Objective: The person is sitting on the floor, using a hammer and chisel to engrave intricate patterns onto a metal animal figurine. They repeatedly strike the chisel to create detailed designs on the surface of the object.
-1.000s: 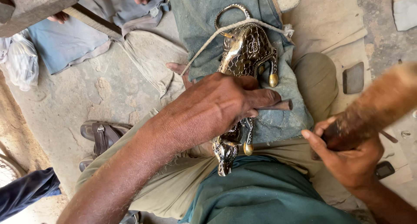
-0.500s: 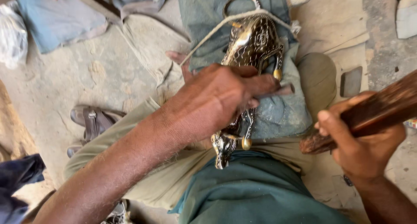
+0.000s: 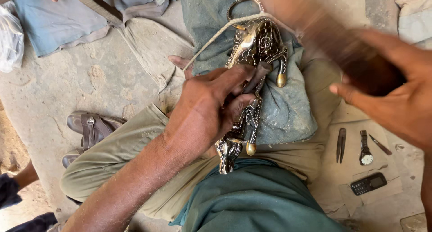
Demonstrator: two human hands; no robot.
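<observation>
Here, left hand (image 3: 204,112) pinches chisel (image 3: 257,78) on figurine (image 3: 252,65) | right hand (image 3: 396,92) grips blurred, seemingly wooden mallet (image 3: 328,38) | wristwatch (image 3: 365,148) nearby

Engraved brass animal figurine (image 3: 252,56) lying across lap, head toward body.

The right hand (image 3: 396,97) has swung the wooden mallet (image 3: 328,38) from low at the right up over the figurine (image 3: 252,70); the mallet is now motion-blurred.

Left hand (image 3: 204,112) clenched; right hand (image 3: 396,94) gripping, raised.
</observation>
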